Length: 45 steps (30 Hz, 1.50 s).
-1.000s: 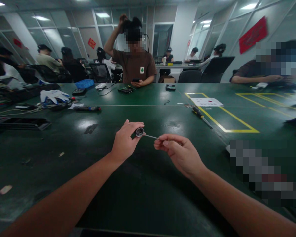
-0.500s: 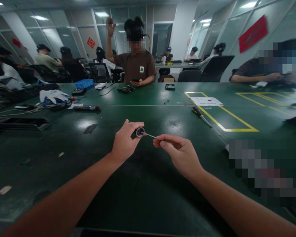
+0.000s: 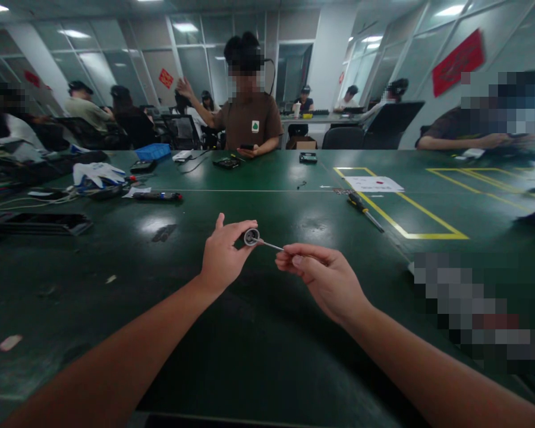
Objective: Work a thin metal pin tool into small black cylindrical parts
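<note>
Our left hand (image 3: 220, 255) pinches a small cup (image 3: 249, 235) above the table (image 3: 258, 351) | our right hand (image 3: 327, 270) grips a thin rod (image 3: 271, 245), tip at cup's mouth | cup likely light, stiff; we'd hold its sides | its inside too small to judge

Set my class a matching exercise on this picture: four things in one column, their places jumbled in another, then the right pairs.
Things:
1. small round hollow grey part
2. thin straight metal rod
3. black-and-yellow screwdriver
4. blue plastic basket

Places:
A. held in the right hand
B. near the far edge of the green table
C. held in the left hand
D. beside a yellow tape line

Pairs: 1-C, 2-A, 3-D, 4-B.
</note>
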Tool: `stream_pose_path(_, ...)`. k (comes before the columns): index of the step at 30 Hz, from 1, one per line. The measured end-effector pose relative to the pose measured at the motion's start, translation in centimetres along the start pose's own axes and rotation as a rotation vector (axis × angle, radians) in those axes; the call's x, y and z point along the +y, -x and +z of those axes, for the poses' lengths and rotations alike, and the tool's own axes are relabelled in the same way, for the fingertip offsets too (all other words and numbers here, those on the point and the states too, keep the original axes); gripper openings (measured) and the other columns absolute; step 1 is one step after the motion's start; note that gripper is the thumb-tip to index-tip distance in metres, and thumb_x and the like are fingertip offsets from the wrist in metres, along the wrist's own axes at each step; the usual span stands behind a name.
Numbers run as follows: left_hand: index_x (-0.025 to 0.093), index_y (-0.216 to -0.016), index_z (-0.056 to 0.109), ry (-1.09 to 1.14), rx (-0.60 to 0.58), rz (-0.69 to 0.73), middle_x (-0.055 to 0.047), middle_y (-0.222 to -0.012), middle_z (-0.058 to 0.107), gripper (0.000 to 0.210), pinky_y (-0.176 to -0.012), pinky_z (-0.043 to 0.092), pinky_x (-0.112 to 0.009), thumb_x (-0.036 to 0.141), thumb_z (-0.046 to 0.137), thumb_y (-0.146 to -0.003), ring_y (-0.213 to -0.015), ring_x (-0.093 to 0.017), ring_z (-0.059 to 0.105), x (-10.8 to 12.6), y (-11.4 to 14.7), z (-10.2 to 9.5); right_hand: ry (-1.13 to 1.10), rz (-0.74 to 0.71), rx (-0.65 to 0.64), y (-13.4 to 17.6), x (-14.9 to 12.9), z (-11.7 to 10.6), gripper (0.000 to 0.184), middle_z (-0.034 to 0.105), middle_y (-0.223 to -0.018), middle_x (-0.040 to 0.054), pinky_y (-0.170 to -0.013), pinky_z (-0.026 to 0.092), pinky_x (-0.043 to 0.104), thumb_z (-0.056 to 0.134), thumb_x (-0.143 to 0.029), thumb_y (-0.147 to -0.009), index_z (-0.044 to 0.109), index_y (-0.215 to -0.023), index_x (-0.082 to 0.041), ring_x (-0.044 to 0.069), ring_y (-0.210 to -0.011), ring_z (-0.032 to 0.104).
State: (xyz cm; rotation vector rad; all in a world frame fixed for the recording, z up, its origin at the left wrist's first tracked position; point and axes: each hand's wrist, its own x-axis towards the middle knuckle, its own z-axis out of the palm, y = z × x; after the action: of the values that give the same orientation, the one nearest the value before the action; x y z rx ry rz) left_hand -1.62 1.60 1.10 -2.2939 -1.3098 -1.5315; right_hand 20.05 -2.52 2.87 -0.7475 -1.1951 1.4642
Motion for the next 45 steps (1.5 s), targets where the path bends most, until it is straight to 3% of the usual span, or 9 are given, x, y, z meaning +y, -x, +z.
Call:
stream_pose_path(10,0.026,-0.113,0.068,-0.021,-0.010,0.039,-0.003,-0.114,0.077,0.027,-0.123,0.027,-0.061,0.030,0.077,-0.088,-0.104,-0.022,0.073,0.6,-0.1,-0.3,0.148,-0.063,0.035,0.1,0.2,0.1,0.015,0.082,-0.093,0.0049,-0.091,0.061,0.040,0.078,-0.024,-0.083,0.083,-0.097,-0.023,0.020,-0.087,0.077)
stream_pose_path(17,0.025,-0.113,0.068,-0.025,-0.028,0.031,-0.003,-0.111,0.077,0.027,-0.117,0.037,-0.059,0.026,0.077,-0.087,-0.103,-0.023,0.071,0.6,-0.2,-0.4,0.156,-0.018,0.068,0.2,0.0,0.3,0.027,0.082,-0.095,0.0068,-0.092,0.062,0.041,0.082,-0.032,-0.081,0.081,-0.107,-0.023,0.020,-0.088,0.078)
stream_pose_path(21,0.023,-0.112,0.069,-0.017,-0.025,0.051,-0.004,-0.111,0.077,0.028,-0.113,0.044,-0.051,0.025,0.078,-0.086,-0.103,-0.022,0.071,0.5,-0.2,-0.3,0.210,-0.021,0.094,0.2,-0.1,0.3,0.030,0.082,-0.095,0.0071,-0.091,0.062,0.040,0.081,-0.034,-0.082,0.081,-0.109,-0.021,0.021,-0.088,0.078)
stream_pose_path(27,0.022,-0.114,0.070,-0.004,-0.042,0.064,-0.005,-0.111,0.077,0.029,-0.107,0.050,-0.044,0.024,0.078,-0.086,-0.104,-0.022,0.071,0.3,-0.2,-0.2,0.647,-0.067,0.047,0.5,-0.8,0.3,0.035,0.082,-0.091,0.0064,-0.075,0.062,0.036,0.068,-0.035,-0.091,0.076,-0.121,-0.020,0.021,-0.078,0.076)
stream_pose_path(31,0.023,-0.113,0.071,0.017,-0.061,0.051,-0.004,-0.112,0.077,0.027,-0.108,0.049,-0.044,0.024,0.078,-0.086,-0.105,-0.022,0.071,0.1,-0.1,0.0,0.869,-0.133,0.022,0.5,-1.1,0.6,0.030,0.082,-0.099,0.0043,-0.078,0.059,0.035,0.061,-0.031,-0.095,0.078,-0.120,-0.023,0.021,-0.083,0.076)
stream_pose_path(35,0.023,-0.111,0.072,0.051,-0.060,0.029,-0.004,-0.111,0.078,0.026,-0.109,0.049,-0.045,0.024,0.078,-0.086,-0.104,-0.022,0.072,-0.1,0.0,0.2,0.868,-0.139,-0.023,0.2,-1.3,0.5,0.027,0.081,-0.090,0.0000,-0.073,0.056,0.030,0.059,-0.032,-0.098,0.080,-0.114,-0.027,0.019,-0.079,0.074)
stream_pose_path(40,0.024,-0.112,0.072,0.082,-0.041,-0.024,-0.003,-0.109,0.078,0.028,-0.109,0.050,-0.046,0.026,0.079,-0.085,-0.099,-0.021,0.073,-0.2,0.1,0.5,0.862,-0.148,0.009,0.3,-1.6,0.3,0.025,0.080,-0.081,-0.0010,-0.061,0.052,0.026,0.061,-0.032,-0.096,0.081,-0.110,-0.025,0.017,-0.068,0.071)
stream_pose_path(45,0.025,-0.112,0.072,0.090,-0.046,-0.035,-0.003,-0.111,0.078,0.029,-0.110,0.049,-0.048,0.026,0.079,-0.085,-0.102,-0.022,0.074,0.0,0.2,0.5,0.910,-0.147,0.032,0.5,-1.6,0.6,0.025,0.081,-0.087,-0.0006,-0.065,0.053,0.027,0.061,-0.029,-0.095,0.082,-0.109,-0.025,0.017,-0.072,0.072)
